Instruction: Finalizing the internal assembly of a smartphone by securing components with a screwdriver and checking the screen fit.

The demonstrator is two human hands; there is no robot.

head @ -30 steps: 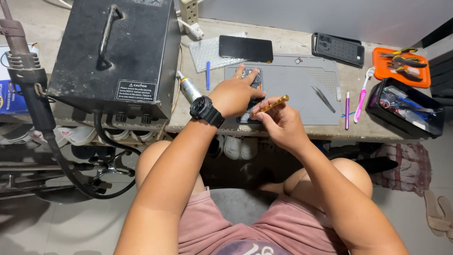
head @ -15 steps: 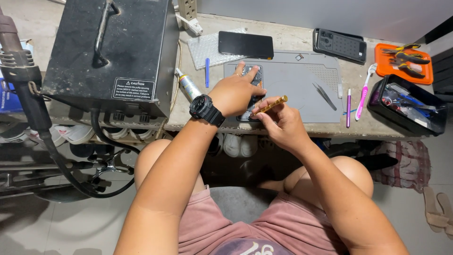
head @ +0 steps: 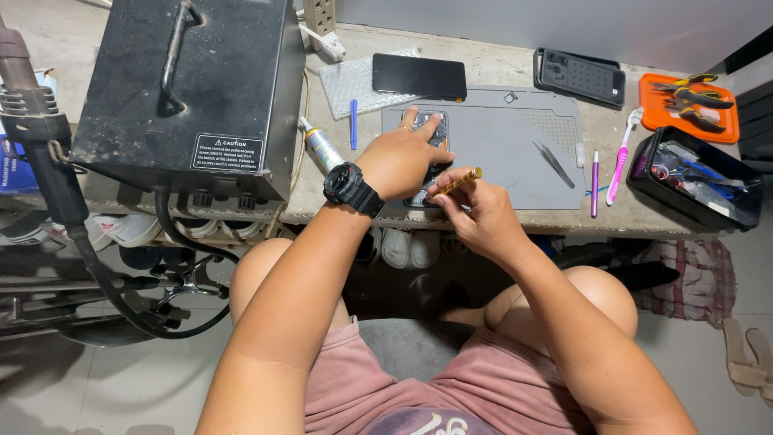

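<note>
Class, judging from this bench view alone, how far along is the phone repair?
Done: the phone lies opened on the grey mat, a black panel set aside. In hand: left hand steadies it; right hand works a brass tool. Left: closing up; tweezers lie unused.

The left hand (head: 400,161) presses an opened phone (head: 425,129) onto the grey mat (head: 515,153) while the right hand (head: 475,213) pinches a brass-coloured tool (head: 457,183).

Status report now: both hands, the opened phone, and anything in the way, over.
Left hand pressing opened phone flat on grey mat. Right hand gripping brass-coloured tool, tip at phone. Tweezers lie clear, to the right.
</note>
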